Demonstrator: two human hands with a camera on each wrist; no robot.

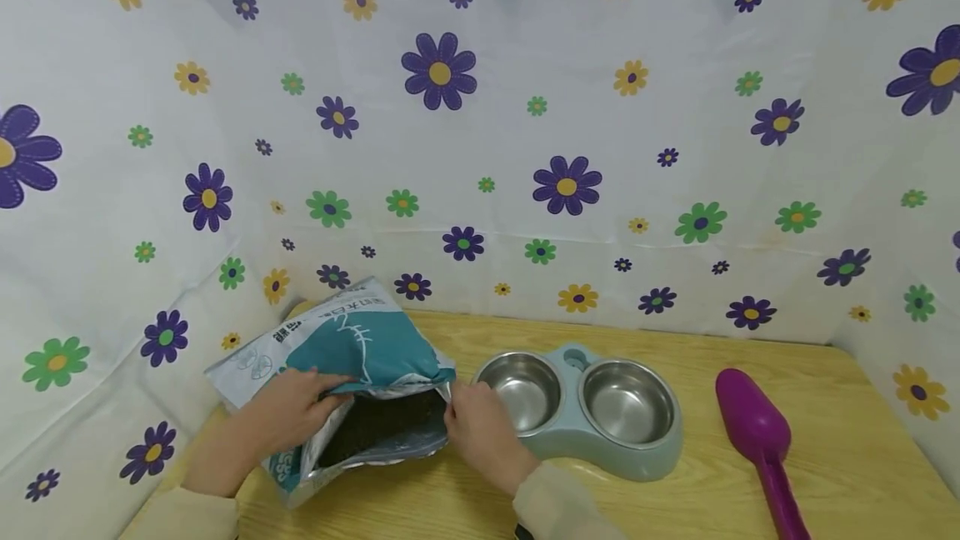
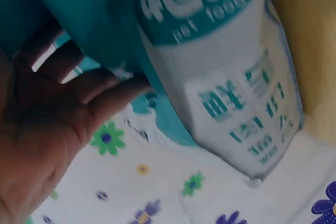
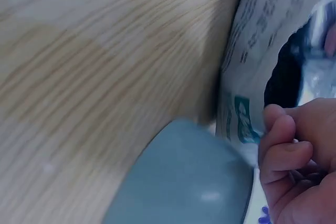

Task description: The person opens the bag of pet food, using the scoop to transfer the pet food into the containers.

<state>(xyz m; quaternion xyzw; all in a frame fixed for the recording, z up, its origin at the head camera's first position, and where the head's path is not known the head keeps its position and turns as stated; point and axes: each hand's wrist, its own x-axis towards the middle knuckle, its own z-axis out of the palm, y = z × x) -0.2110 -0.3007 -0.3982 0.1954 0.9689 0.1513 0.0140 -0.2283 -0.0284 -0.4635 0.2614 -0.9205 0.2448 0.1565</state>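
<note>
A teal-and-white pet food bag [image 1: 375,336] lies tilted on the left of the table, its mouth spread wide toward me, dark contents showing inside. My left hand [image 1: 288,411] holds the upper left rim, one finger stretched along the outside; in the left wrist view the fingers [image 2: 113,95] reach against the teal side of the bag. At the right corner of the mouth, my right hand [image 1: 483,427] pinches the rim. The right wrist view has its fingers [image 3: 283,156] curled tightly at the bag's edge.
Right of the bag stands a blue-grey double feeder [image 1: 570,440] with two steel bowls [image 1: 628,402], their insides bare metal. A purple scoop [image 1: 753,419] lies farther right on the wooden table [image 1: 847,440]. Flower-patterned cloth [image 1: 495,140] encloses the back and sides.
</note>
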